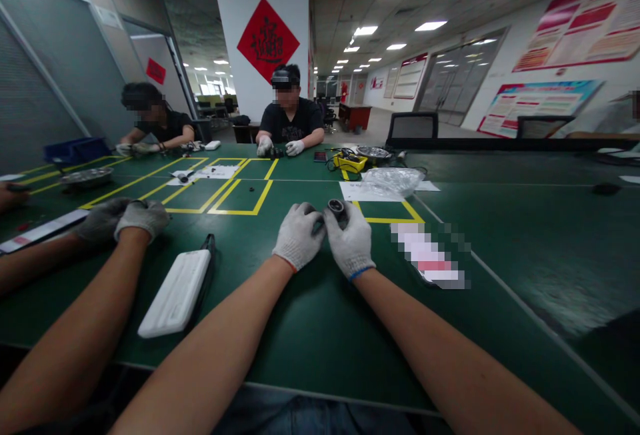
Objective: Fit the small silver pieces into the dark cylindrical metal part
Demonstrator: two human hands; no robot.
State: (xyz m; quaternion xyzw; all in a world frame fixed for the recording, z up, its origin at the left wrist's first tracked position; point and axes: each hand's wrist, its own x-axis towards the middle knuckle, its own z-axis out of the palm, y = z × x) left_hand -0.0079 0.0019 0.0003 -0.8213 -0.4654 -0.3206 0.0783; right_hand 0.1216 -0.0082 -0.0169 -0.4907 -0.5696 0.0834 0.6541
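My right hand point(353, 242), in a white knitted glove with a blue cuff, is closed around a small round black part point(335, 207). That part has a pale ring on its upward face and looks like a lens or knob; its exact kind does not show. Close beside it, my left hand point(299, 238), gloved with an orange cuff, has its fingers curled, with something dark between thumb and fingers. Both hands meet above the green table point(310, 328). Whether the left fingers hold a separate piece is hidden.
A white power bank point(176, 292) lies left of my forearm, a blurred-out phone point(430, 255) to the right. Beyond are a clear plastic bag point(393, 182), a yellow tray point(350, 162) and yellow tape lines. A co-worker's gloved hands point(143, 218) rest close on the left; two people sit opposite.
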